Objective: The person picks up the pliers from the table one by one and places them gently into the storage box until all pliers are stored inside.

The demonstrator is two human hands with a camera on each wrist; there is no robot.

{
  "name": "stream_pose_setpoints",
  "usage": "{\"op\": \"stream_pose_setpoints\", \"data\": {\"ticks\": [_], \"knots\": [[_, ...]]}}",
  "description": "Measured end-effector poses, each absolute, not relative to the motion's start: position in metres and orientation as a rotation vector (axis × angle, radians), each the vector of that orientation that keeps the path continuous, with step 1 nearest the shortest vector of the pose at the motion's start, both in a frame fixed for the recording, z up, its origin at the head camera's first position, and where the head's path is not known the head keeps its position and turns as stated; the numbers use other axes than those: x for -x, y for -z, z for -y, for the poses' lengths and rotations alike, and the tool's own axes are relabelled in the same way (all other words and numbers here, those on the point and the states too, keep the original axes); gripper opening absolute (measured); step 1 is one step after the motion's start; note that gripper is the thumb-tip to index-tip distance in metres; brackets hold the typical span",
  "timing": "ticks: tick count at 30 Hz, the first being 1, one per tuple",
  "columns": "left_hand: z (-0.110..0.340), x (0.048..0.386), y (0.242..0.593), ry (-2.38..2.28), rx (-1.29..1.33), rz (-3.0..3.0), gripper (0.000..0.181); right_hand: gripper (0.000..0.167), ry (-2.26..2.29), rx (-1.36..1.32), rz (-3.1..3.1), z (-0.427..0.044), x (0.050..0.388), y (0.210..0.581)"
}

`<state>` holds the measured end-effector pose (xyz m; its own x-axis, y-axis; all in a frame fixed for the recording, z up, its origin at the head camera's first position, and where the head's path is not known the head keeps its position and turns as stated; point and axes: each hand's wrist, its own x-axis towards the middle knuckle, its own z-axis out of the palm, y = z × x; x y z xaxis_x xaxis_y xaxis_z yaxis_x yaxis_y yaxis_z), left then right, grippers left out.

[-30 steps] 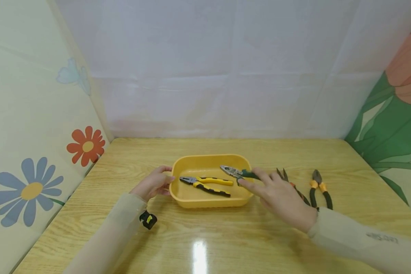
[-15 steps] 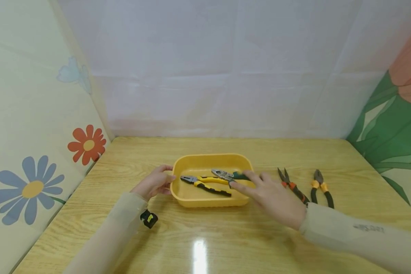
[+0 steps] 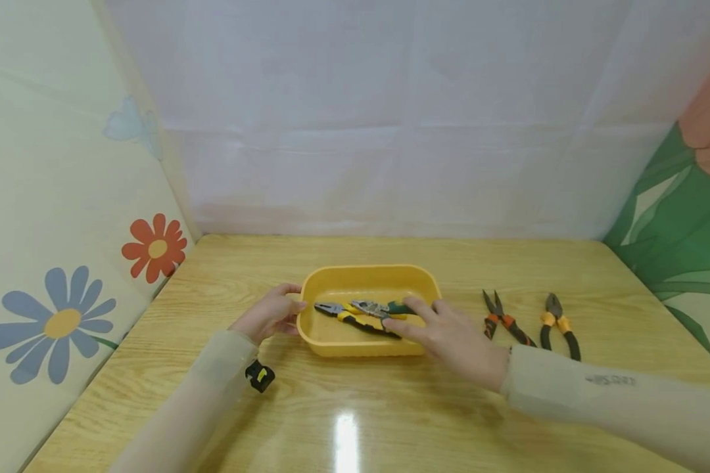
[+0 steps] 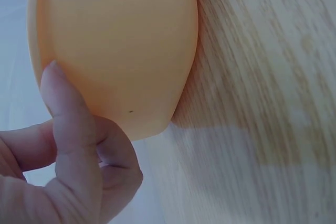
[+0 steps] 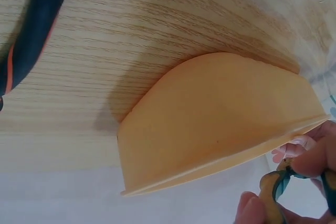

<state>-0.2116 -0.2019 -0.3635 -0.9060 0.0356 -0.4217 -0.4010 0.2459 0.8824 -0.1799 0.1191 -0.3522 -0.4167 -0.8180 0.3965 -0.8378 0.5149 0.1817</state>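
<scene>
A yellow plastic tub (image 3: pixel 369 350) stands mid-table. At its left end my left hand (image 3: pixel 269 314) holds the rim and wall, fingers bent in the left wrist view. Yellow-and-black combination pliers (image 3: pixel 368 323) lie inside, jaws pointing left. My right hand (image 3: pixel 449 335) reaches over the tub's right end and grips green-handled pliers (image 3: pixel 371 308) by their handles. Their jaws point left, above or against the yellow pair; contact cannot be told. In the right wrist view the green and tan handles (image 5: pixel 270 192) show between my fingers, above the rim.
Right of the tub lie red-and-black long-nose pliers (image 3: pixel 499 318), partly behind my sleeve. Farther right are orange-and-black pliers (image 3: pixel 559 326). The wooden table (image 3: pixel 284 420) meets a white backdrop (image 3: pixel 355 131). A small black item (image 3: pixel 260 376) sits at my left wrist.
My right hand has moved left over the tub, bringing the green-handled pliers lower and over the yellow pair. My left hand stays at the tub's left end.
</scene>
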Motion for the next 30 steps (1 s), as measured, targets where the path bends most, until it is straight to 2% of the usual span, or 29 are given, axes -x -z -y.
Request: {"op": "stream_pose_setpoints", "data": {"ticks": [9,19,30], "knots": [[0.201,0.212,0.364,-1.7,0.341,-2.167,0.048,0.067,-0.038,-1.419,2.324,-0.109,0.183,0.35],[0.201,0.211,0.363,-1.684,0.351,-2.177,0.048,0.071,-0.131,-1.526,2.418,-0.099,0.187,0.344],[0.2,0.212,0.362,-1.681,0.368,-2.18,0.047,0.066,-0.231,-1.667,2.704,-0.082,0.2,0.331]]}}
